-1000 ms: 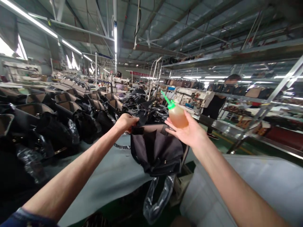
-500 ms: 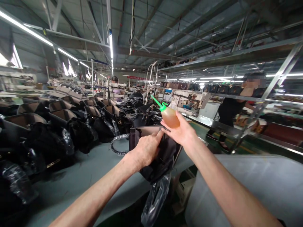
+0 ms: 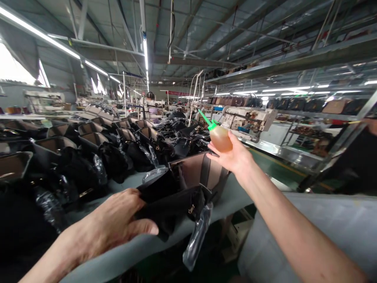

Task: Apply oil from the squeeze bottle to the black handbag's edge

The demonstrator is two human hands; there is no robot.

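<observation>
While right hand grips bottle (amber liquid), handbag open

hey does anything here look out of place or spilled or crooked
No spill shows. The black handbag in the left hand lies tipped at the table edge, its plastic-wrapped strap dangling over. The right hand holds the amber squeeze bottle tilted.

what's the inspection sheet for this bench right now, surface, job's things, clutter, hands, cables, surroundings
surface: grey table, bare strip near the front edge
job's things: dark handbag lying open; glue bottle, amber fluid, green nozzle
clutter: rows of black bags; plastic wrap hanging off the edge
grippers: left hand grips the handbag's near side; right hand holds the glue bottle above it
cables: cords hanging from the roof
surroundings: metal shelves of bags at right
</observation>
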